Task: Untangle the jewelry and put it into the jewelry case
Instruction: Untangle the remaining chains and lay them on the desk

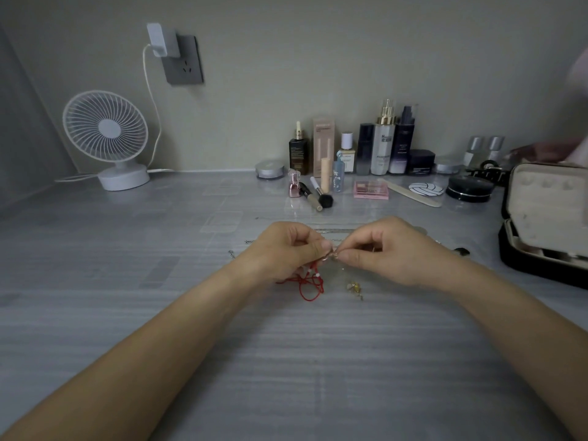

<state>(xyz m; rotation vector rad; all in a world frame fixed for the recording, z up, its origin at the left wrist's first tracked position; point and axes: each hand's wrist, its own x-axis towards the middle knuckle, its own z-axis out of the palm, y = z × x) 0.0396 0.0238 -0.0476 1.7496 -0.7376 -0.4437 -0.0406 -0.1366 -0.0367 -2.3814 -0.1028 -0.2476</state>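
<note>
Red at its near end, lies mid-table as jewelry tangle (307,281), pinched from left by left hand (283,249) and from right by right hand (391,249), open jewelry case (534,218) off right, nearer right hand.

Red cord bracelet (307,281) with small white beads lies tangled on the tabletop (127,281), one strand rising toward a tiny rose-gold piece (331,255) pinched between left hand (286,249) and right hand (388,253). A gold charm (354,287) sits just right of the cord, with a thin silver chain (334,231) behind. At far right, the black jewelry case (541,214) stands open, showing its cream lining.
</note>
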